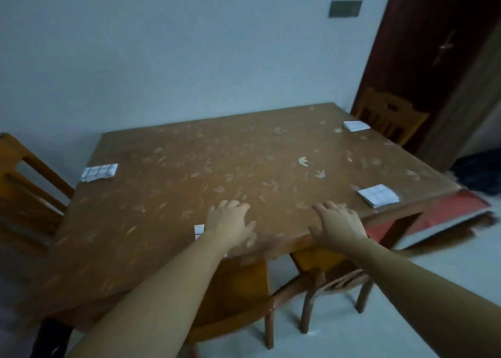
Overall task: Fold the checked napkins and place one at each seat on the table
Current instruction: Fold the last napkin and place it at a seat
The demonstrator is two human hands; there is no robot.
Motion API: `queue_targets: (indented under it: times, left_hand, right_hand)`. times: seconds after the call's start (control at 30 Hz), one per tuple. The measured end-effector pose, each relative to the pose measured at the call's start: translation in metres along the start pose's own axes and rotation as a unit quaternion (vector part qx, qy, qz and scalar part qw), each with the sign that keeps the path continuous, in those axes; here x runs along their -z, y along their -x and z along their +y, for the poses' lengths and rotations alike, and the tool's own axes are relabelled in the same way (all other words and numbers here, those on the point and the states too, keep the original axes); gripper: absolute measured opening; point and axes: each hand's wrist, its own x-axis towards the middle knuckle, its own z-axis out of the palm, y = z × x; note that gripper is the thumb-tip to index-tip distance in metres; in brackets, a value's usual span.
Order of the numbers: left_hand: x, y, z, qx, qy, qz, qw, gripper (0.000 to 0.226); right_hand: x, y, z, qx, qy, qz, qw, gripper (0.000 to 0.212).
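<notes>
- The left hand (230, 222) hovers over or rests on the near edge of the wooden table (217, 151); I cannot tell which. Its fingers are straight, spread and hold nothing.
- The right hand (337, 222) is just beside it at the same edge, its fingers also spread and empty.
- The near napkin (199, 229) lies under the left wrist. Only a corner shows, so its direction cannot be told.
- The left napkin (99, 172) lies flat by the left edge, its long side running in toward the table's middle, beside the left chair (24, 189).
- The right napkin (378, 197) sits turned, a corner toward the near right edge.
- The far napkin (356, 126) lies before the far chair (390, 119), its long side running left to right.
</notes>
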Motion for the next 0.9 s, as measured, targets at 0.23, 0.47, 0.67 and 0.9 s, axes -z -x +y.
queue_targets:
  times: [0.23, 0.47, 0.67, 0.9]
  left_hand:
    - [0.015, -0.005, 0.126, -0.083, 0.007, 0.004, 0.996, 0.054]
    - [0.004, -0.024, 0.257, -0.084, -0.004, 0.018, 0.996, 0.052]
    - [-0.016, -0.043, 0.331, -0.065, -0.030, -0.004, 0.997, 0.051]
    - [-0.046, -0.111, 0.351, -0.021, -0.023, -0.019, 0.999, 0.048]
  right_hand:
    - [0.028, 0.053, 0.111, -0.109, -0.030, 0.036, 0.993, 0.050]
    - [0.036, 0.062, 0.237, -0.110, -0.032, 0.058, 0.992, 0.047]
    - [0.026, 0.048, 0.316, -0.084, -0.034, 0.042, 0.995, 0.057]
    - [0.007, -0.021, 0.353, -0.046, -0.027, 0.010, 0.999, 0.053]
